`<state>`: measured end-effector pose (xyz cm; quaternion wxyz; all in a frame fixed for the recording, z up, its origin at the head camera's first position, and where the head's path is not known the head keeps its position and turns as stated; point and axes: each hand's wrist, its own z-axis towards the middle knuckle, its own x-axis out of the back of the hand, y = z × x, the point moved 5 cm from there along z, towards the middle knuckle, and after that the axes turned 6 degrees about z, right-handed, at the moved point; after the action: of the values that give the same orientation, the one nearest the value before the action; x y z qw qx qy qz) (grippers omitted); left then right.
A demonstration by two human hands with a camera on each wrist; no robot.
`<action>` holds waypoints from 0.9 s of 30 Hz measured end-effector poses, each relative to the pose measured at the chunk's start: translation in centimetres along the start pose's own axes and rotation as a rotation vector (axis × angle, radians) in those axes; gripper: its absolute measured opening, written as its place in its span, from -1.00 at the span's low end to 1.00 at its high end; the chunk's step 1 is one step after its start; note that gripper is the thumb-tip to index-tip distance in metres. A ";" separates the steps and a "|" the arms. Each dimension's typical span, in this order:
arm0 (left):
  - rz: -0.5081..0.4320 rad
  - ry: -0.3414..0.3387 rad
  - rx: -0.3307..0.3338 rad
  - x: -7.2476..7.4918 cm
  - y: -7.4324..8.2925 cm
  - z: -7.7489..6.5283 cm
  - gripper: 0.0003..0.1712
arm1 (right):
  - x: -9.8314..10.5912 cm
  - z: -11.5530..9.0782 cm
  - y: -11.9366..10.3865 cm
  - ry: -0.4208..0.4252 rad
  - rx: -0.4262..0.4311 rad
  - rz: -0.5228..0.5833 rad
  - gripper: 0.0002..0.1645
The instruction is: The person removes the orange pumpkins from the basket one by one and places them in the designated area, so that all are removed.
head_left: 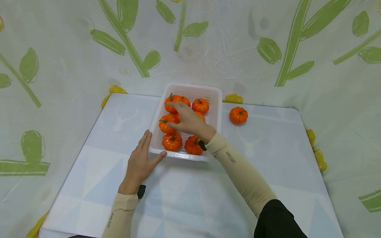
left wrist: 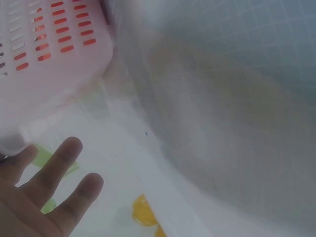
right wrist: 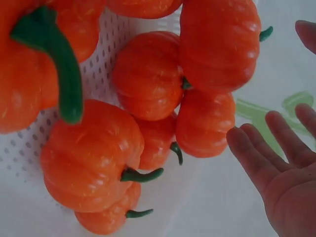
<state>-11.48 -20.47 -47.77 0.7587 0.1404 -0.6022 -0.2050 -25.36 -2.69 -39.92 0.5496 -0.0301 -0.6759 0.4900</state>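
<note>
1. Here's the right hand [head_left: 190, 120], over the left half of the white basket [head_left: 219, 110], fingers and thumb spread wide, palm bare in the right wrist view, no pumpkin in its grasp; whether a fingertip brushes one, I can't tell.
2. Two pumpkins sit right under it: the far-left pumpkin [head_left: 171, 105] by the fingertips, the middle-left pumpkin [head_left: 165, 124] by the thumb. The work looks like handling these; placing or picking, one moment can't say.
3. Best technique, I'd judge: keep that wide spread, cup one pumpkin round its ribbed sides, and spare the stem. They're smooth and shiny, so they may roll.
4. Over to the left hand [head_left: 142, 162]: fingers straight along the basket's left side, thumb at the near rim, gripping nothing that I can see. Light, steady pressure there should check any sliding.
5. What's in the way? Crowding! Pumpkins bunch closely on the left, so a careless nudge could shift neighbours. The right sleeve [head_left: 241, 168] slants in from the near right, its wrist close above the near-right pumpkin [head_left: 191, 147].
6. Outside, one loose pumpkin [head_left: 238, 115] sits on the table [head_left: 268, 148], right of the basket, with the leaf-patterned cloth [head_left: 226, 49] beyond.
</note>
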 end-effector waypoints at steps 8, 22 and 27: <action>-0.004 0.000 -0.003 0.0 0.0 -0.1 0.17 | -1.7 0.4 0.2 -0.075 -0.028 -0.059 -0.07; -0.006 0.008 -0.010 0.1 0.2 -0.1 0.17 | -3.2 0.6 0.8 -0.108 -0.040 -0.109 -0.06; -0.005 0.004 -0.002 0.0 0.0 0.0 0.17 | -3.3 0.7 0.8 -0.108 -0.029 -0.130 -0.11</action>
<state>-11.46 -20.47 -47.75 0.7596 0.1414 -0.6001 -0.2072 -24.98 -4.62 -42.82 0.5424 0.0324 -0.7123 0.4442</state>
